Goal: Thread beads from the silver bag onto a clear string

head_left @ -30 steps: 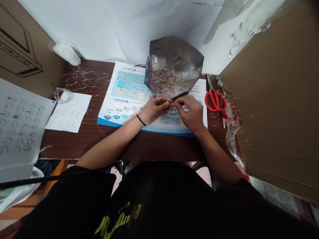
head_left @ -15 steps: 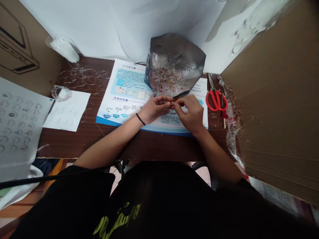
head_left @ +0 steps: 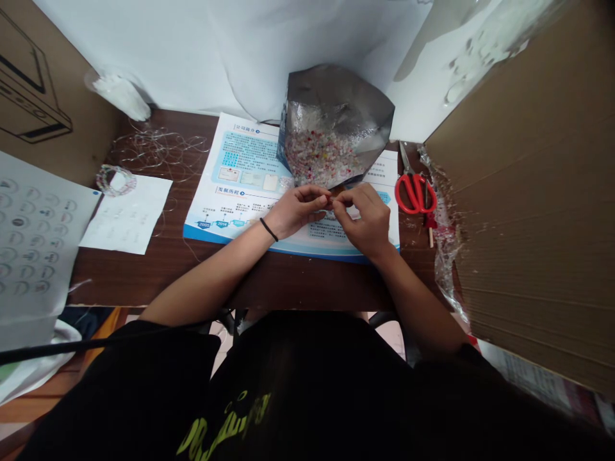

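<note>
I am pinching a small red bead [head_left: 330, 201] between the clenched fingertips of my left hand [head_left: 298, 209] and right hand [head_left: 368, 218], above the leaflet [head_left: 240, 173] near the desk's [head_left: 192, 275] far edge, just before the foil bag of beads [head_left: 336, 121]; I cannot tell whether I am also gripping thread. Risk: a slackening pinch could be dropping the bead; a knuckle nudge could be tipping the bag.

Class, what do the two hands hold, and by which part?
The left hand and right hand pinch a tiny reddish piece between their fingertips, in front of the bag. Too small to tell what it is or which part.
</note>
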Demonstrator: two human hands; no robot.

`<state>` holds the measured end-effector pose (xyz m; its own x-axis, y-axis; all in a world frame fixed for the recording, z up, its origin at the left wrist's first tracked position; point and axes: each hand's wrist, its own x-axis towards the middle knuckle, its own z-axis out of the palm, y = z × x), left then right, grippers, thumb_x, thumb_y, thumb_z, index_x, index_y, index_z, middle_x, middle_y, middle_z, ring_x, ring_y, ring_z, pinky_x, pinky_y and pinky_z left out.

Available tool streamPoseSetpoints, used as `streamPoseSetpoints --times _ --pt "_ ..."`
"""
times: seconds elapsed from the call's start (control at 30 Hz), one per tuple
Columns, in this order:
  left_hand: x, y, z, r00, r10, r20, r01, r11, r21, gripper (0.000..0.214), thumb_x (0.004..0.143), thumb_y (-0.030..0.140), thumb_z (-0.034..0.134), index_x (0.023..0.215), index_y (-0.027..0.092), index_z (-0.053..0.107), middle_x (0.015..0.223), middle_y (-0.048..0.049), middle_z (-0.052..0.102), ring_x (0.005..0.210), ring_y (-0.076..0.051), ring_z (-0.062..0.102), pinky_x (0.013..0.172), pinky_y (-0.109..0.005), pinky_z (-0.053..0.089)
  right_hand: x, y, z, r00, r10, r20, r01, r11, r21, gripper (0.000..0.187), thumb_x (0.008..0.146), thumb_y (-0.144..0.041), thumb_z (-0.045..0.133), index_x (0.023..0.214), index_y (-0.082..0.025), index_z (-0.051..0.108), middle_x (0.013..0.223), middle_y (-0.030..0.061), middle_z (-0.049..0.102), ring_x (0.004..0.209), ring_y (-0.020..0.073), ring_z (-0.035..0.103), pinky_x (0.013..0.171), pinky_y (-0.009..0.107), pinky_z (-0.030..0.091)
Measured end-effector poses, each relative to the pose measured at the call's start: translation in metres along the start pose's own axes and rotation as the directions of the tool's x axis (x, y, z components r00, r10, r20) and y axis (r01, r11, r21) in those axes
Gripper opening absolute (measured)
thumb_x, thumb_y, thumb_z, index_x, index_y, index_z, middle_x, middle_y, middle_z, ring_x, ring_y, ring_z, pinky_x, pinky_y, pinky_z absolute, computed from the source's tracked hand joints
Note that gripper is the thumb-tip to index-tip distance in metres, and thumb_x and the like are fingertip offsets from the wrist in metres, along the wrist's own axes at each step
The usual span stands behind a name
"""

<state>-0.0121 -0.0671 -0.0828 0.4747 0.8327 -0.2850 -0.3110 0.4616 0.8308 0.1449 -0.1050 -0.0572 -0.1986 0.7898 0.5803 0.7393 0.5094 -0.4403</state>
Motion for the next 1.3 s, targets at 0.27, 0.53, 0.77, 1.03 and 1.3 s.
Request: streamPoseSetpoints --times 0.27,0.53,0.77,1.03,1.3 --pt "0.001 -0.002 -0.001 0.999 0.015 0.041 -0.014 1.000 -0.026 0.021 0.066 0.024 0.074 0.081 0.016 0.061 0.079 -0.0002 0.064 0.076 -0.009 0.061 0.071 -0.023 0.049 0.000 0.002 0.001 1.000 -0.004 0.002 0.004 1.000 0.019 0.016 0.087 -0.026 0.047 0.074 -0.022 0.055 0.073 0.0023 0.058 0.076 0.0159 0.053 0.071 0.032 0.043" --pt "0.002 -0.005 -0.003 0.995 0.043 0.095 -0.038 0.998 -0.056 0.026 0.063 0.028 0.077 0.080 0.015 0.063 0.077 0.0007 0.062 0.074 -0.007 0.059 0.070 -0.022 0.047 -0.001 0.005 0.003 0.998 -0.063 -0.027 0.064 0.998 0.026 0.013 0.087 -0.026 0.049 0.077 -0.021 0.057 0.074 0.0023 0.060 0.076 0.0160 0.054 0.072 0.032 0.045" --pt "0.002 -0.003 -0.002 0.996 0.026 0.089 -0.020 0.998 -0.061 0.028 0.059 0.030 0.079 0.077 0.015 0.063 0.075 0.0014 0.062 0.072 -0.007 0.058 0.069 -0.021 0.048 -0.001 0.005 0.001 0.995 -0.091 -0.032 0.092 0.995 0.040 0.011 0.087 -0.026 0.050 0.086 -0.022 0.060 0.079 0.0026 0.062 0.080 0.0172 0.056 0.074 0.034 0.046" --pt "-0.001 0.000 -0.001 0.999 0.005 0.034 -0.006 0.999 0.031 0.033 0.056 0.036 0.079 0.070 0.012 0.061 0.068 0.0015 0.059 0.062 -0.006 0.055 0.060 -0.020 0.049 0.000 0.007 0.001 0.994 -0.106 0.015 0.104 0.989 0.107 0.012 0.086 -0.025 0.052 0.090 -0.024 0.063 0.082 0.0024 0.065 0.080 0.0169 0.057 0.075 0.035 0.047" --pt "-0.006 0.006 0.000 0.988 0.153 -0.014 -0.141 0.941 0.308 0.032 0.064 0.041 0.073 0.073 0.013 0.061 0.070 -0.0018 0.060 0.061 -0.007 0.054 0.048 -0.017 0.044 0.002 0.004 -0.003 0.999 -0.051 0.013 0.049 0.990 0.131 0.010 0.084 -0.027 0.054 0.082 -0.023 0.064 0.075 0.0011 0.065 0.073 0.0149 0.057 0.070 0.031 0.046"
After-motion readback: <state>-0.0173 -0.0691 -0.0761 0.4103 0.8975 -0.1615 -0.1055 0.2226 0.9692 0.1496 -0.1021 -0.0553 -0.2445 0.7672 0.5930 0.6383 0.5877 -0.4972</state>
